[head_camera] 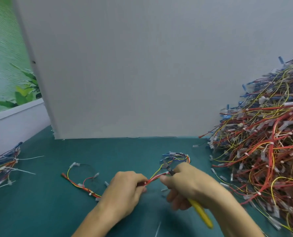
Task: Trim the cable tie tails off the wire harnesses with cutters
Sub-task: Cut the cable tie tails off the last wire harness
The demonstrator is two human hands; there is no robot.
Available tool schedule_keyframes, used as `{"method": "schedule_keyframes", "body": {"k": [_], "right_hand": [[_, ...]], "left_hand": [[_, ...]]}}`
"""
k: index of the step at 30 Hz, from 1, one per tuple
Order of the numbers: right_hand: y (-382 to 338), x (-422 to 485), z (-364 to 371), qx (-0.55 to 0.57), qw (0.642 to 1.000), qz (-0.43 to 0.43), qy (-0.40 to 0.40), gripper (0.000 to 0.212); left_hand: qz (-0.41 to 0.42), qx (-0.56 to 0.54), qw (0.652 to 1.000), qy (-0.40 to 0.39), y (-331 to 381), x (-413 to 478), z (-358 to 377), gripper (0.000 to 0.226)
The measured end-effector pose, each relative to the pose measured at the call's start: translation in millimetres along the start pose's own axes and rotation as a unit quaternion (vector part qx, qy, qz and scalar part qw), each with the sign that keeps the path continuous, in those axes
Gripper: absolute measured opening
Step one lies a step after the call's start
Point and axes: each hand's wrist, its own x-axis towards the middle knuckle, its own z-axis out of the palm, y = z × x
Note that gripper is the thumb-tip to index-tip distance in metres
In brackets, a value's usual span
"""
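Observation:
A wire harness (153, 178) of red and yellow wires runs across the green mat from lower left to a coiled end with blue connectors. My left hand (125, 190) grips the red bundle near its middle. My right hand (192, 183) grips yellow-handled cutters (201, 212); their dark jaws (168, 166) stick up beside the harness, close to a white cable tie. Whether the jaws touch the tie tail is unclear.
A big heap of harnesses (265, 142) fills the right side. A smaller bundle with long white tie tails (7, 166) lies at the left edge. A grey upright board (142, 65) stands behind the green mat (48, 211). Cut white tails lie near the front.

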Motion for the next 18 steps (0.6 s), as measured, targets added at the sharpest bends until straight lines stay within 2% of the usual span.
{"method": "schedule_keyframes", "body": {"k": [4, 7, 10, 11, 14, 18], "right_hand": [[-7, 10, 26, 0.089, 0.982, -0.077, 0.149, 0.020], [-11, 11, 33, 0.094, 0.958, -0.131, 0.236, 0.023], [-13, 11, 36, 0.117, 0.937, -0.185, 0.271, 0.026], [-14, 11, 36, 0.111, 0.932, -0.199, 0.281, 0.025], [-17, 14, 26, 0.068, 0.914, -0.234, 0.325, 0.024], [-28, 18, -8, -0.023, 0.885, -0.260, 0.385, 0.021]], "left_hand": [[0.048, -0.036, 0.989, 0.134, 13, -2, 0, 0.006], [0.090, -0.039, 0.980, 0.171, 22, -4, 4, 0.018], [0.109, -0.030, 0.974, 0.198, 29, -5, 5, 0.020], [0.116, -0.026, 0.972, 0.202, 30, -4, 5, 0.021], [0.114, -0.041, 0.976, 0.180, 31, -3, -3, 0.047], [0.036, -0.076, 0.989, 0.118, 18, 0, -11, 0.058]]}}
